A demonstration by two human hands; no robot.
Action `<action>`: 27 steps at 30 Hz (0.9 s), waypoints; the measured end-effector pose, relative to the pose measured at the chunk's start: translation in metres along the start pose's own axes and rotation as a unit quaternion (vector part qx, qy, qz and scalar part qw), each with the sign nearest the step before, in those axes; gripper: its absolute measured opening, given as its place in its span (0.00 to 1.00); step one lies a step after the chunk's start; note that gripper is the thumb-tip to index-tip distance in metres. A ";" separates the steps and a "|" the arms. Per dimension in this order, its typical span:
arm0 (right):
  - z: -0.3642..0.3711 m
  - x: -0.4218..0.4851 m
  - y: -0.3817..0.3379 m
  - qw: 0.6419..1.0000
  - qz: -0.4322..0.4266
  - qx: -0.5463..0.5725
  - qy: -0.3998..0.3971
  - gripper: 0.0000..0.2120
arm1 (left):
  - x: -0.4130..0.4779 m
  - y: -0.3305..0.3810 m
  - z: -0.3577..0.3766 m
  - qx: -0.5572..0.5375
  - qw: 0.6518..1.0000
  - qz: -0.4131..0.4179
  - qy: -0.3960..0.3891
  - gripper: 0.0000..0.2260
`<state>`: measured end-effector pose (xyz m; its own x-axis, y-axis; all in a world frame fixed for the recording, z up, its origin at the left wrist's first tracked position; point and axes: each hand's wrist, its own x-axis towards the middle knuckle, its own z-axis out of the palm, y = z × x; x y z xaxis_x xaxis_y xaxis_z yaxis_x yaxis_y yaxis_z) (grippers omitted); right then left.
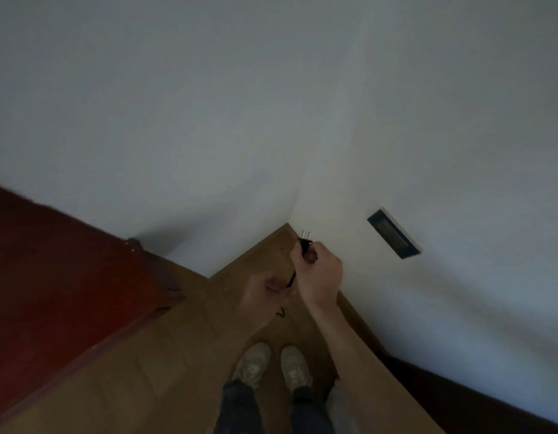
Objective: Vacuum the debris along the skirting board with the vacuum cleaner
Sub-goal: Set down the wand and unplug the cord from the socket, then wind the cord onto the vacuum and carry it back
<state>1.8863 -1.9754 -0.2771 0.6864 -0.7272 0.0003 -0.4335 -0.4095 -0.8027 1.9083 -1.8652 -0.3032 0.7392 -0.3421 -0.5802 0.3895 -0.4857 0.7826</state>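
Note:
My right hand (318, 270) grips a black two-pin plug (305, 241), its metal pins pointing up toward the white wall. The black cord (291, 278) runs down from the plug to my left hand (265, 296), which is blurred and holds the cord lower down. A dark wall socket (393, 234) sits on the right wall, to the right of the plug and apart from it. The brown skirting board (362, 321) runs along the foot of the right wall. The vacuum cleaner itself is out of view.
A dark red wooden door or cabinet (61, 286) stands at the left. The wooden floor (164, 364) meets two white walls in a corner just beyond the plug. My two shoes (273, 364) stand on the floor below my hands.

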 end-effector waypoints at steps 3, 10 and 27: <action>-0.002 0.005 -0.007 0.998 -0.045 -0.002 -0.046 0.14 | -0.007 -0.005 0.000 0.003 0.998 0.034 0.045 0.06; -0.009 -0.017 -0.012 0.972 -0.164 -0.008 -0.167 0.13 | -0.053 -0.028 0.005 -0.028 0.991 0.045 0.123 0.10; 0.072 -0.245 -0.059 0.716 -0.422 -0.065 -0.552 0.09 | -0.236 -0.190 -0.056 -0.292 0.897 -0.019 0.330 0.06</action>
<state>1.7859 -1.7335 -0.2725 0.7487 0.6584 -0.0772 0.4060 -0.5475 -0.7317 1.6908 -1.6472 -0.3029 0.8081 0.3112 -0.5002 0.5010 0.0836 0.8614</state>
